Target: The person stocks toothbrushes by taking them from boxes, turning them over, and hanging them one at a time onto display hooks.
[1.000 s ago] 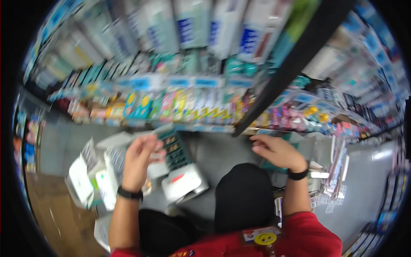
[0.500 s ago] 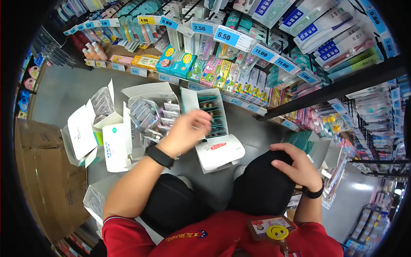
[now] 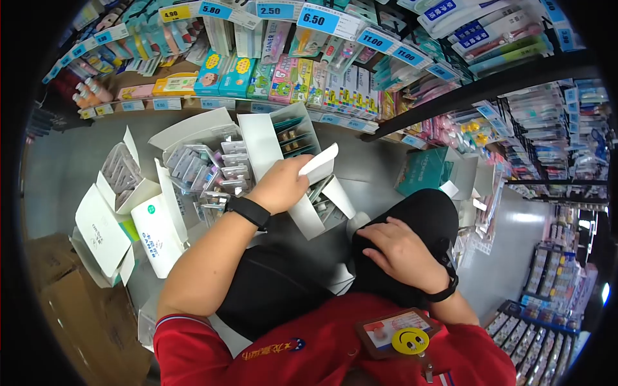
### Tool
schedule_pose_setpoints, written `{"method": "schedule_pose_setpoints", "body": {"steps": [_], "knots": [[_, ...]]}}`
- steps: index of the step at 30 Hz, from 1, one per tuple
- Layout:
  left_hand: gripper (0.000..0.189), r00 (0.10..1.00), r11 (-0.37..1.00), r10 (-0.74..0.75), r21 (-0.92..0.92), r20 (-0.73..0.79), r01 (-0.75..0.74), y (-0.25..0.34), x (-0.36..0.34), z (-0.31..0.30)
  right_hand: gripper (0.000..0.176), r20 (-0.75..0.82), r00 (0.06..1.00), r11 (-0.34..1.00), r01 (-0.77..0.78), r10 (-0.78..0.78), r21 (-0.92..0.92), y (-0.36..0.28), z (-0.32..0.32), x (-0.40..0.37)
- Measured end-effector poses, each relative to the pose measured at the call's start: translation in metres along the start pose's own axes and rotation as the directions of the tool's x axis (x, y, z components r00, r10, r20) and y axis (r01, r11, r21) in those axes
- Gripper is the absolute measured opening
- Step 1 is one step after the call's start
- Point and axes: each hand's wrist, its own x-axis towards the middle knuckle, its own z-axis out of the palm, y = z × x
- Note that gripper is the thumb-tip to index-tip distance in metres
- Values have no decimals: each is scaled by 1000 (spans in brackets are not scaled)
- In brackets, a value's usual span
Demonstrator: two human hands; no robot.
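Note:
My left hand point(image 3: 283, 185) is closed on a white carton flap point(image 3: 324, 161), holding it raised over an open white carton point(image 3: 259, 143). Dark green packs point(image 3: 297, 138) stand in rows inside, and more packs show partly under the flap. Some of the contents are hidden behind my hand. Lying on my bent knee, my right hand point(image 3: 404, 253) has its fingers stretched out and holds nothing. Just left of my left hand, another open carton point(image 3: 196, 125) is full of small clear packs point(image 3: 199, 168).
Further left are open white cartons point(image 3: 100, 219) and a large brown cardboard box point(image 3: 84, 309). A teal carton point(image 3: 421, 168) stands on the floor beyond my right knee. Shelves with boxed goods point(image 3: 235, 76) and price tags point(image 3: 318, 19) run along the front; hanging packs point(image 3: 521, 128) line the right.
My left hand has closed on the carton flap and lifted it, showing packs beneath. My right hand remains on the knee. The whole view has shifted.

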Motion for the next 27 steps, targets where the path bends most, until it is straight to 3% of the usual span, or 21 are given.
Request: {"method": "schedule_pose_setpoints", "body": {"steps": [2,5,8,13,16,18,20,22,24,26,27], "knots": [[36,1000,1000,20,22,-24,-19,-4,1,3,34,38,999,999,-38,37,38,-3,12,1],[35,997,999,44,-7,-69,-45,-8,-2,5,41,105,994,997,-35,41,-64,-9,36,2],[34,999,994,29,-101,-44,-33,-7,-6,8,44,103,994,999,-45,43,17,-19,64,6],[39,999,995,10,-96,43,-6,-10,-8,10,44,53,998,998,-40,43,-54,-23,81,18],[37,999,990,49,-130,-1,-49,-15,-11,15,49,72,996,999,43,-45,26,-27,78,24],[36,996,984,79,-156,-52,-86,-13,-9,21,42,70,972,963,208,-223,171,-33,84,25],[46,992,982,126,-146,8,-124,-10,-13,20,46,80,958,949,258,-275,183,-36,94,26],[53,967,963,253,-96,-7,-253,-15,-19,35,50,140,970,973,180,-200,144,-39,92,29],[60,972,977,205,-78,110,-197,8,-31,29,48,122,985,985,102,-119,137,-40,89,32],[65,925,925,380,-17,8,-380,16,-41,30,43,86,996,996,10,-17,85,-41,87,33],[61,923,923,384,-47,23,-382,29,-46,20,43,90,995,996,35,-43,86,-37,89,31]]}}
